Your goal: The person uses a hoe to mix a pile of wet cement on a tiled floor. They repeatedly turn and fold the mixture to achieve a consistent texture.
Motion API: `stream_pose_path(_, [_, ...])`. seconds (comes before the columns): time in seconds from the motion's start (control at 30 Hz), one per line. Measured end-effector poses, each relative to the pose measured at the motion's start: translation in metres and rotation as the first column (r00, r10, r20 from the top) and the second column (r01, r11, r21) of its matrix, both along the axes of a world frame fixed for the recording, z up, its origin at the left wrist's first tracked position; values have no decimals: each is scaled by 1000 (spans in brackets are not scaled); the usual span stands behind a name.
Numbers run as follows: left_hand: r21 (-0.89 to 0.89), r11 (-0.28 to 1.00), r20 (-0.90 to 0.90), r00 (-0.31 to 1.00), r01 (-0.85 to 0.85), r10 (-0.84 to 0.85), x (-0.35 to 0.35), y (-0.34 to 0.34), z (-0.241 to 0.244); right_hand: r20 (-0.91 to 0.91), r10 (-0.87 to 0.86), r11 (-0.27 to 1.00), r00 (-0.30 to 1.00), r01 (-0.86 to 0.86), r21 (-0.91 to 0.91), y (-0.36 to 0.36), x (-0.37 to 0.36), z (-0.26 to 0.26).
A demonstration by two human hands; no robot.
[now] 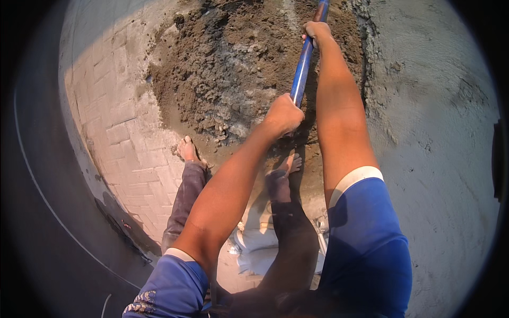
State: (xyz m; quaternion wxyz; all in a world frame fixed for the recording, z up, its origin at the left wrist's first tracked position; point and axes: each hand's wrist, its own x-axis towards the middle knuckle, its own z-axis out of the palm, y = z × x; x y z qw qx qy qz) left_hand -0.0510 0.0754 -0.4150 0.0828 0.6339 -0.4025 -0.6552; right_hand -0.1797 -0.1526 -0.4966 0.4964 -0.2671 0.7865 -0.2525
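A blue metal pole, worn and rust-brown in places, runs from the middle of the view up past the top edge; its far end is out of view. My left hand is closed around its lower end. Farther up the pole, near the top of the picture, my right hand grips it too. Beneath and beyond the pole lies a broad heap of damp brown sand mixed with grey powdery patches, on the ground in front of my bare feet.
Patterned paving extends at the left, with a raised edge and a dark surface beyond. A rough grey cement wall or surface borders the right side. Pale sacks lie behind my feet, and a thin light line or cable curves at far left.
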Motion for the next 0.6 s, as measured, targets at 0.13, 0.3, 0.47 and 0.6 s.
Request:
stream_pose_path(0.13, [203, 979, -42, 998, -34, 43, 28, 76, -30, -198, 5, 977, 980, 37, 210, 70, 36, -15])
stream_pose_path(0.3, [425, 905, -57, 998, 16, 9, 52, 149, 58, -258, 111, 926, 960, -5, 379, 191, 34, 3])
stream_pose_path(0.47, [409, 906, -25, 994, 106, -106, 86, 243, 101, -148, -2, 898, 989, 67, 434, 291, 58, 52])
stream_pose_path(0.6, [389, 897, 104, 957, 211, -270, 99, 346, 150, -280, 27, 907, 960, 94, 411, 403, 61, 87])
